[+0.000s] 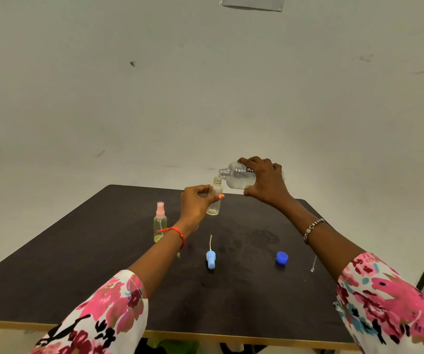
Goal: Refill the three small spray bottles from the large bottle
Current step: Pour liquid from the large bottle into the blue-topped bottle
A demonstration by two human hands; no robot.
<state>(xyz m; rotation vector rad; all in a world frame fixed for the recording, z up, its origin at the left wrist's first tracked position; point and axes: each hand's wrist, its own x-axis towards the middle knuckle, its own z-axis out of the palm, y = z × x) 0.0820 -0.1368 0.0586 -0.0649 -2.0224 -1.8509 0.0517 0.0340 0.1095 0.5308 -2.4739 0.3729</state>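
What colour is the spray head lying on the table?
Light blue; the spray head shows best in the head view.

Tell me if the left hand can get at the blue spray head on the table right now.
Probably not yet: nothing covers the blue spray head, which lies bare near the forearm, but the left hand grips the open small bottle under the mouth of the large bottle.

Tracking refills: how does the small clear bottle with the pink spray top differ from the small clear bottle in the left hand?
The pink-topped small clear bottle has its sprayer on; the hand-held small clear bottle has an open neck. The pink-topped one stands free on the dark table; the other is gripped by the left hand under the tilted large clear bottle. Both are upright.
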